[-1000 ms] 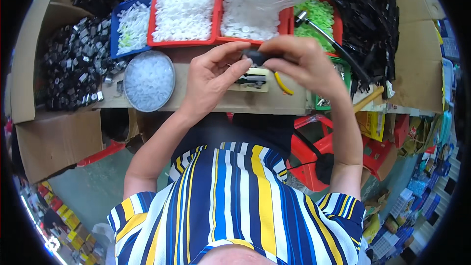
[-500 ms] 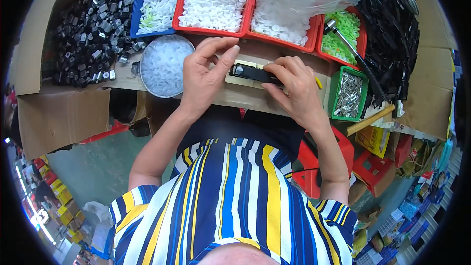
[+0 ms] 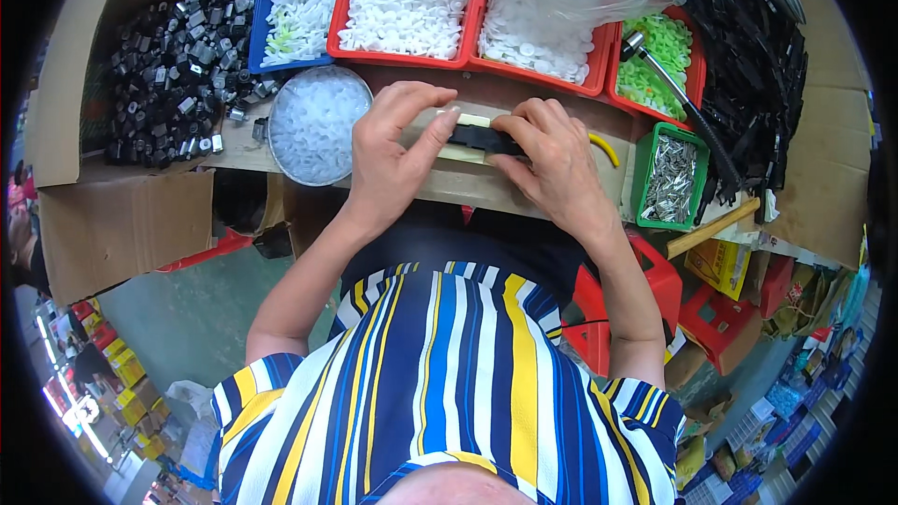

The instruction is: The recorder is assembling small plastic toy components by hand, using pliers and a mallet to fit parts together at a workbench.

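A long black plastic part (image 3: 481, 138) lies across a pale yellow block (image 3: 465, 155) on the workbench in front of me. My right hand (image 3: 558, 157) pinches its right end between thumb and fingers, which cover that end. Beside the left end is my left hand (image 3: 395, 151), its thumb and curved forefinger apart with a gap between them. The left thumb comes close to the black part; whether it touches cannot be made out. A yellow curved handle (image 3: 606, 149) shows just right of my right hand.
Along the back stand a blue tray (image 3: 253, 37), red trays (image 3: 402, 58) of white pieces and a red tray of green pieces with a hammer (image 3: 678, 93) across it. Left are a round bowl (image 3: 271, 136) and heaped black parts (image 3: 168, 84); right, a green bin (image 3: 640, 189) of metal pieces.
My right hand has shifted slightly left along the black part. My left thumb has come down nearer its left end, where a shiny portion showed before. More of the yellow handle shows.
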Available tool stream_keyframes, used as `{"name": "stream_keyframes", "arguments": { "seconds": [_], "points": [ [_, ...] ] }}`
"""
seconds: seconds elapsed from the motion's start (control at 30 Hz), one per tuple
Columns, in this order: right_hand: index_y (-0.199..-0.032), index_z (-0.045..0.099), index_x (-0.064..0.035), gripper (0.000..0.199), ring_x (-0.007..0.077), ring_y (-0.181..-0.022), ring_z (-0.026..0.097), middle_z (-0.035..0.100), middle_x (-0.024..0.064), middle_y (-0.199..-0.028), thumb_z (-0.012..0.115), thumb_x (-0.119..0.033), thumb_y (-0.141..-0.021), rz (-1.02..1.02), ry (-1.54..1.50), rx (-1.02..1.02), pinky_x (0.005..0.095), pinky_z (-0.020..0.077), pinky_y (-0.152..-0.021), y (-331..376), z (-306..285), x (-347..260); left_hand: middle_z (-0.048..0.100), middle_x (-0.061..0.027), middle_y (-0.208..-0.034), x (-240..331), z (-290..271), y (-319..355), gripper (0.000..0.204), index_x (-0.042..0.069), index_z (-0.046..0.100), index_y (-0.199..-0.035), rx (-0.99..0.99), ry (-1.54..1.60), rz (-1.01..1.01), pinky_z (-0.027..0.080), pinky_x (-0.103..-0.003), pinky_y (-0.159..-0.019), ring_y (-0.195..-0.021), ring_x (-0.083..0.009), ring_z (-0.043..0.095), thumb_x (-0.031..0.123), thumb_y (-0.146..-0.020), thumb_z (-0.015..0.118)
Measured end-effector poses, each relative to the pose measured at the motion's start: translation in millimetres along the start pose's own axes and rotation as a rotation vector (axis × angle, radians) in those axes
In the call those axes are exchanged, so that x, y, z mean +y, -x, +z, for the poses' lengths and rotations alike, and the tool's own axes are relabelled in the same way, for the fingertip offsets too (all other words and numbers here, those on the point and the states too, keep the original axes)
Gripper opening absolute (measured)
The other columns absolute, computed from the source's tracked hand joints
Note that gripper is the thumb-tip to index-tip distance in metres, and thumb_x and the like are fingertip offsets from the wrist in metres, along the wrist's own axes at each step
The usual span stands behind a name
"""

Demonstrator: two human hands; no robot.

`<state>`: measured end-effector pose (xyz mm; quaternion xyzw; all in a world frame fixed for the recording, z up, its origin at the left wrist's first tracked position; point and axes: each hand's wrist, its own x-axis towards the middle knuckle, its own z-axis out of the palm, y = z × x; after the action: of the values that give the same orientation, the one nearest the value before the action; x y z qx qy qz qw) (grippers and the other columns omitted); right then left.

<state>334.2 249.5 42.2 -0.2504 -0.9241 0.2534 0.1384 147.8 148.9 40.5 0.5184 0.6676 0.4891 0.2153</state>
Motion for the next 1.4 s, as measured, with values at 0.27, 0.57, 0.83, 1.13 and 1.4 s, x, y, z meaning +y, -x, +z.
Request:
{"name": "stream_keyframes", "arguments": {
  "seconds": [0.27,0.57,0.83,1.13,1.4],
  "points": [
    [-0.107,0.067,-0.0008,0.024,0.0345,-0.097,0.061,0.063,0.0177,-0.104,0.070,-0.013,-0.087,0.148,0.339,0.434,0.0427,0.0500,-0.080,5,-62,54,0.044,-0.0212,-0.147,-9,24,21,0.071,-0.005,0.045,-0.140,-0.275,-0.550,0.398,0.030,-0.051,-0.113,-0.142,-0.0384,0.035,0.032,-0.085,0.070],
    [-0.097,0.067,-0.0031,0.018,0.0331,-0.092,0.059,0.062,0.0125,-0.095,0.069,-0.016,-0.085,0.326,0.665,0.220,0.0453,0.0500,-0.074,15,-91,122,0.038,-0.0316,-0.148,-22,43,31,0.097,-0.012,0.040,-0.141,-0.306,-0.825,0.520,0.030,-0.049,-0.115,-0.142,-0.0428,0.034,0.059,-0.079,0.064],
    [-0.100,0.053,-0.0028,0.015,0.0389,-0.078,0.064,0.062,0.0190,-0.082,0.063,-0.010,-0.091,0.369,0.223,0.260,0.0456,0.0481,-0.064,37,-93,52,0.044,-0.0346,-0.142,-23,40,25,0.100,-0.013,0.041,-0.139,-0.368,-1.015,0.626,0.039,-0.047,-0.109,-0.135,-0.0448,0.044,0.063,-0.077,0.062],
    [-0.129,0.059,-0.0103,0.047,0.0281,-0.063,0.063,0.050,0.0097,-0.066,0.062,-0.001,-0.083,0.062,0.470,0.179,0.0431,0.0489,-0.059,64,-53,-9,0.046,-0.0344,-0.139,-24,41,21,0.102,-0.013,0.042,-0.138,-0.366,-1.094,0.683,0.043,-0.046,-0.106,-0.131,-0.0442,0.048,0.066,-0.076,0.061],
    [-0.133,0.061,-0.0089,0.057,0.0205,-0.057,0.052,0.049,0.0053,-0.065,0.063,0.004,-0.077,0.028,0.647,0.135,0.0362,0.0405,-0.054,77,-32,-5,0.048,-0.0340,-0.138,-25,40,18,0.102,-0.013,0.042,-0.138,-0.361,-1.064,0.695,0.044,-0.045,-0.105,-0.129,-0.0442,0.050,0.067,-0.076,0.061]
  ]
}}
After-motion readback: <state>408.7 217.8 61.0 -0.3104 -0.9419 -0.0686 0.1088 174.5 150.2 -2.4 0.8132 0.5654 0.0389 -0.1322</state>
